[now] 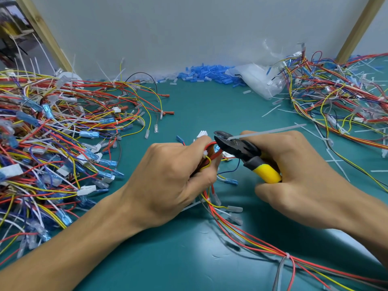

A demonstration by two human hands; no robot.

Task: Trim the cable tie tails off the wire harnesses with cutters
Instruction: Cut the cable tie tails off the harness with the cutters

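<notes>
**Nipping a tie tail over the teal mat**

Lying smooth and matte beneath everything: the mat [189, 259], rubbery-looking. Sprawling over its left side, the left pile [52, 143] of tangled red, yellow, blue and white wires with clear and blue plastic terminals. Heaped at the far right, the right pile [336, 97], equally snarled, with thin white offcuts [270, 111] strewn on the mat beside it.

Centre front, held just above the mat:
- Left hand [174, 181], knuckles up, fingers curled tight round a bunch of red and yellow wires, thumb pressing on top.
- Right hand [298, 171], fingers wrapped round the handles of the cutters, closed on them.

Slumped against the back wall, a crumpled clear bag [258, 82]; beside it to the left, a drift of small blue sleeves [207, 74].

Trailing from the left fist toward the near right, the harness [241, 234], thin insulated strands cinched lower down by a pale tie.

Bridging the two hands, the cutters [241, 152]: dark metal head, black and yellow grips, long axis slanting from near right to far left, nose pointing away-left. Jaws nearly together around the root of the tail.

Jutting from the jaws, the tail [270, 131]: a flat, whitish, translucent strip, pointing right and slightly away over the right hand's knuckles. Severed or not, cannot tell.
</notes>
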